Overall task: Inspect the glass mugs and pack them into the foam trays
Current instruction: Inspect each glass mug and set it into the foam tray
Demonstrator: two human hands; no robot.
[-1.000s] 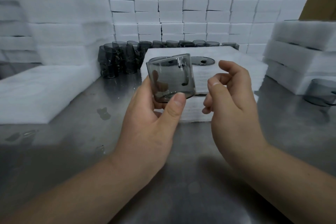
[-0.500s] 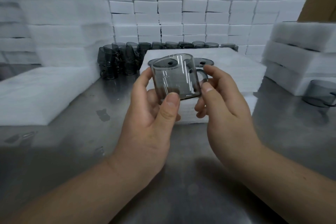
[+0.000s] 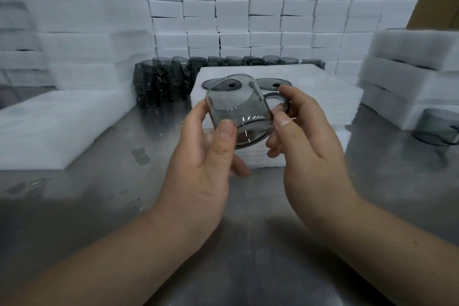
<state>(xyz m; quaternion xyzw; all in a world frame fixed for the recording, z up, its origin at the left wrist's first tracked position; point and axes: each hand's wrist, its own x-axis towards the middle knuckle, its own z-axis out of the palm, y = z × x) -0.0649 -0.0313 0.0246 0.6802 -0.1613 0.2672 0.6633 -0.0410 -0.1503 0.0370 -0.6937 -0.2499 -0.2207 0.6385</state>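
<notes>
Head view: smoky transparent glass mug point(image 3: 238, 109), tilted.

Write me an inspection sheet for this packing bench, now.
Surface: metal table, reflective, smudged.
Job's things: glass mug held tilted above the table; foam tray behind it, with two dark glass ovals in its top; grey mugs clustered at back left.
Clutter: lone mug at the right edge.
Grip: left hand grips the mug's body; right hand pinches its handle.
Cables: nothing seen.
Surroundings: foam blocks stacked behind; foam sheets left and right.
</notes>
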